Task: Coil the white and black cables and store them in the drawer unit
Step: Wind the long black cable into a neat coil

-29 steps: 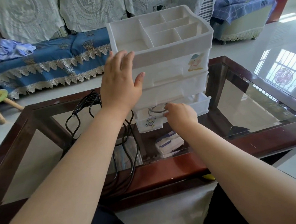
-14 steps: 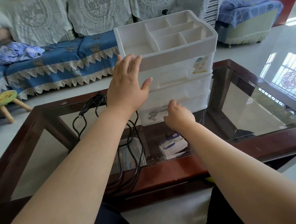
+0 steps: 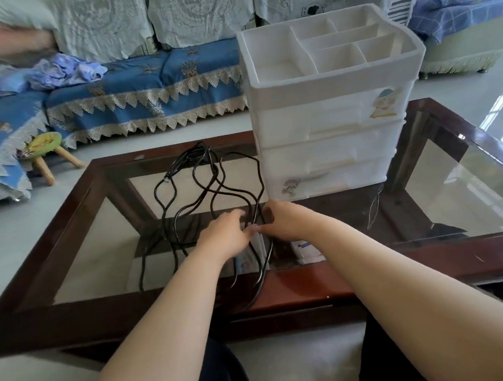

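The white plastic drawer unit (image 3: 328, 119) stands on the far part of the glass-topped coffee table (image 3: 310, 284), all three drawers pushed in and its divided top tray facing up. To its left the black cable (image 3: 203, 193) sprawls in loose, uncoiled loops across the glass, running from the far edge of the table to the near edge. Both hands meet at the near right part of the tangle, just in front of the unit's lower left corner. The left hand (image 3: 228, 232) has its fingers curled among the strands; the right hand (image 3: 285, 219) pinches a strand between thumb and fingers. The white cable cannot be seen.
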`<state>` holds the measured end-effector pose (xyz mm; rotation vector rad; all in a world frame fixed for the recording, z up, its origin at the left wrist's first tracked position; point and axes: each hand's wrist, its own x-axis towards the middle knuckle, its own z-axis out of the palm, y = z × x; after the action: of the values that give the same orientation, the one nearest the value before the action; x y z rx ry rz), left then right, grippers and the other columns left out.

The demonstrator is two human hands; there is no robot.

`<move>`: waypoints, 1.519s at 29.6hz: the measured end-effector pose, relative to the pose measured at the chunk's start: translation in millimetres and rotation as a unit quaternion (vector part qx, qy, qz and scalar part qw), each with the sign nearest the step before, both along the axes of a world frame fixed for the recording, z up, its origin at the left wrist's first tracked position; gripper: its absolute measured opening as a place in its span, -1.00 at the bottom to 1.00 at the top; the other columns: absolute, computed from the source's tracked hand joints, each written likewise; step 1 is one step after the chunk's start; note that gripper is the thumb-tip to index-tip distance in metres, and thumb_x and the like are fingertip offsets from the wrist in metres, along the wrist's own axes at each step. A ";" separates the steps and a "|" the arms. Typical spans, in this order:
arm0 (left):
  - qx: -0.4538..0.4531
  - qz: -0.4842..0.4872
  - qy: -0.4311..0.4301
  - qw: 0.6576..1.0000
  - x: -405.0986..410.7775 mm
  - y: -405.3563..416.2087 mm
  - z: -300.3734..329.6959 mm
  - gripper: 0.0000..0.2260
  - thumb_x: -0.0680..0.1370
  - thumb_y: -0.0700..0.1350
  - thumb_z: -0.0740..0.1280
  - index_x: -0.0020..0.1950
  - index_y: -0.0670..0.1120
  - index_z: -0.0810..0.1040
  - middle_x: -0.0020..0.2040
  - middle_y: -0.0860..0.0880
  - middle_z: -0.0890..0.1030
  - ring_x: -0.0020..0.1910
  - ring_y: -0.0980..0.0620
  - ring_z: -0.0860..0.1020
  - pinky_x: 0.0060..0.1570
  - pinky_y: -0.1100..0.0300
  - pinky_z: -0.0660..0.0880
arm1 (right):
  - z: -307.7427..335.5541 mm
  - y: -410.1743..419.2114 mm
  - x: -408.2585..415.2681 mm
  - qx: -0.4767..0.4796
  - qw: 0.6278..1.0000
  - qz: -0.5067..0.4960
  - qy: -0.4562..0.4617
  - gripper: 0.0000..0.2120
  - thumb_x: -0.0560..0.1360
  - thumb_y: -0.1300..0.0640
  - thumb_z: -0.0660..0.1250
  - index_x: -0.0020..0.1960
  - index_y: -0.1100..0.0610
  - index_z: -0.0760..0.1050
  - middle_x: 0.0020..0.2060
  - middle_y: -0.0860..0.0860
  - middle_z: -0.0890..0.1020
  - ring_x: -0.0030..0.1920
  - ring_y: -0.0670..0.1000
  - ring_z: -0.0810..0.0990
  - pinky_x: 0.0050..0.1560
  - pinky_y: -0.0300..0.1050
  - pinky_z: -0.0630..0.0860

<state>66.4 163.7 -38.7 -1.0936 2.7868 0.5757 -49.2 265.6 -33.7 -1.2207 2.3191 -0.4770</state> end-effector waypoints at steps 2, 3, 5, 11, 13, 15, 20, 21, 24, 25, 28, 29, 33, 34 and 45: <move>0.083 -0.011 0.063 0.995 -1.1 1.2 1.8 -0.60 0.59 0.08 0.25 0.41 0.03 0.39 0.29 -0.01 0.54 0.23 -0.02 0.51 0.21 0.05 0.45 | -6.5 -5.8 6.6 0.014 1.000 -0.010 -0.026 -0.43 0.48 -0.17 0.26 0.34 0.17 0.30 0.22 0.16 0.50 0.17 0.16 0.51 0.04 -0.04 0.45; 0.117 -0.012 0.087 0.989 -0.1 0.4 3.8 -0.65 0.59 0.05 0.25 0.36 0.02 0.44 0.22 -0.01 0.59 0.16 -0.01 0.55 0.17 0.06 0.48 | -7.4 -8.9 10.0 0.014 0.999 -0.016 -0.037 -0.43 0.50 -0.14 0.24 0.38 0.18 0.25 0.27 0.19 0.45 0.22 0.18 0.48 0.10 -0.02 0.44; 0.166 -0.014 0.131 0.977 3.5 -3.1 8.9 -0.74 0.60 -0.02 0.26 0.27 0.01 0.53 0.10 0.01 0.64 0.07 0.02 0.59 0.10 0.07 0.53 | -7.2 -13.5 14.8 0.014 0.999 -0.018 -0.038 -0.46 0.56 -0.07 0.19 0.43 0.17 0.17 0.34 0.23 0.36 0.30 0.21 0.41 0.22 0.02 0.38; 0.029 0.029 0.191 0.981 16.5 -33.7 9.1 -0.81 0.59 0.02 0.24 0.18 0.10 0.53 0.10 0.10 0.58 -0.08 0.09 0.54 -0.08 0.15 0.49 | -4.3 -18.0 16.1 0.080 0.996 0.034 0.030 -0.43 0.57 -0.12 0.18 0.48 0.09 0.12 0.38 0.20 0.31 0.31 0.22 0.41 0.24 0.06 0.37; -0.087 0.070 0.196 0.974 18.5 -46.2 6.1 -0.76 0.60 0.01 0.23 0.24 0.04 0.52 0.25 0.01 0.52 0.10 0.02 0.50 0.02 0.10 0.47 | -2.9 -17.2 12.8 0.110 0.990 0.073 0.058 -0.46 0.56 -0.14 0.18 0.43 0.11 0.24 0.33 0.15 0.40 0.27 0.18 0.44 0.20 0.03 0.41; -0.168 0.120 0.140 0.968 22.4 -61.7 3.6 -0.61 0.59 0.04 0.25 0.40 -0.03 0.38 0.43 -0.10 0.37 0.37 -0.12 0.35 0.26 -0.02 0.37 | -0.5 -18.3 10.6 0.112 0.988 0.083 0.062 -0.48 0.55 -0.14 0.19 0.40 0.13 0.29 0.28 0.11 0.47 0.23 0.15 0.48 0.15 0.00 0.43; 0.104 0.185 0.106 0.971 28.1 -83.8 4.4 -0.70 0.64 0.08 0.11 0.17 -0.07 0.50 0.14 -0.07 0.62 -0.10 -0.01 0.61 -0.07 0.10 0.50 | 5.5 -23.6 11.3 0.047 0.997 0.048 0.044 -0.52 0.55 -0.14 0.21 0.37 0.08 0.29 0.19 0.06 0.55 0.13 0.11 0.53 0.05 -0.04 0.47; 0.118 0.151 0.105 0.976 29.3 -82.2 7.0 -0.71 0.66 0.05 0.08 0.11 -0.05 0.54 0.02 0.01 0.67 -0.28 0.05 0.59 -0.19 0.16 0.47 | 7.2 -26.0 11.5 0.022 0.999 0.035 0.019 -0.53 0.55 -0.15 0.20 0.36 0.08 0.32 0.18 0.06 0.55 0.10 0.09 0.54 0.05 -0.05 0.47; 0.210 0.051 0.096 0.972 32.1 -70.8 15.4 -0.74 0.65 0.01 0.14 0.11 -0.07 0.57 -0.16 0.10 0.71 -0.43 0.11 0.59 -0.12 0.18 0.48 | 9.6 -37.3 8.0 -0.069 0.995 -0.039 -0.052 -0.56 0.56 -0.18 0.15 0.27 0.11 0.42 0.06 0.05 0.57 -0.04 0.03 0.51 -0.02 -0.10 0.42; 0.263 0.016 0.085 0.961 33.5 -64.6 18.0 -0.76 0.65 -0.01 0.17 0.12 -0.08 0.57 -0.17 0.09 0.72 -0.38 0.07 0.61 -0.12 0.19 0.50 | 9.4 -42.2 6.7 -0.085 0.992 -0.061 -0.066 -0.54 0.56 -0.21 0.12 0.21 0.12 0.44 -0.01 0.04 0.56 -0.07 0.03 0.50 -0.05 -0.11 0.40; 0.364 -0.083 0.004 0.928 38.1 -41.7 26.2 -0.78 0.62 0.05 0.22 0.12 -0.04 0.55 -0.05 0.05 0.72 -0.25 0.00 0.64 -0.06 0.20 0.55 | 5.0 -52.1 8.5 -0.104 0.979 -0.107 -0.138 -0.47 0.49 -0.34 0.11 0.11 0.11 0.42 -0.07 0.05 0.56 -0.14 0.03 0.54 -0.08 -0.05 0.52; 0.361 -0.101 -0.016 0.927 39.5 -37.8 27.6 -0.74 0.61 0.09 0.22 0.13 -0.04 0.56 -0.02 0.04 0.71 -0.23 0.01 0.67 0.01 0.17 0.56 | 4.8 -52.5 13.2 -0.097 0.973 -0.121 -0.170 -0.39 0.46 -0.35 0.15 0.22 0.14 0.41 -0.06 0.07 0.60 -0.16 0.03 0.60 -0.13 -0.05 0.58; 0.152 0.021 0.112 0.982 44.9 -48.7 30.6 -0.73 0.61 0.09 0.20 0.08 -0.04 0.60 -0.18 0.06 0.68 -0.27 0.06 0.63 -0.14 0.16 0.55 | -4.2 -47.8 27.4 0.032 0.999 -0.030 -0.021 -0.40 0.41 -0.26 0.32 0.23 0.18 0.41 -0.06 0.06 0.63 -0.14 0.05 0.63 -0.12 -0.05 0.58; 0.050 0.082 0.165 0.982 47.9 -58.1 30.8 -0.74 0.61 0.07 0.21 0.10 -0.04 0.59 -0.13 0.08 0.66 -0.23 0.08 0.59 -0.17 0.17 0.51 | -5.0 -46.9 31.6 0.063 0.998 -0.004 0.032 -0.46 0.44 -0.23 0.31 0.20 0.17 0.44 0.00 0.06 0.62 -0.04 0.07 0.61 -0.05 -0.05 0.55; 0.191 0.245 0.166 0.936 73.3 -121.6 1.2 -0.78 0.57 -0.05 0.32 0.09 -0.18 0.60 0.02 -0.12 0.63 0.07 -0.16 0.57 0.09 0.07 0.45 | 18.2 -30.9 40.6 0.070 0.993 0.004 0.093 -0.57 0.51 -0.29 0.15 -0.14 0.08 0.46 -0.25 0.00 0.59 -0.17 0.05 0.58 -0.24 -0.11 0.42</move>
<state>139.6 42.1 -37.5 -1.7266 2.4565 1.4030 -8.6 234.7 -15.5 -1.2521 2.4558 -0.2006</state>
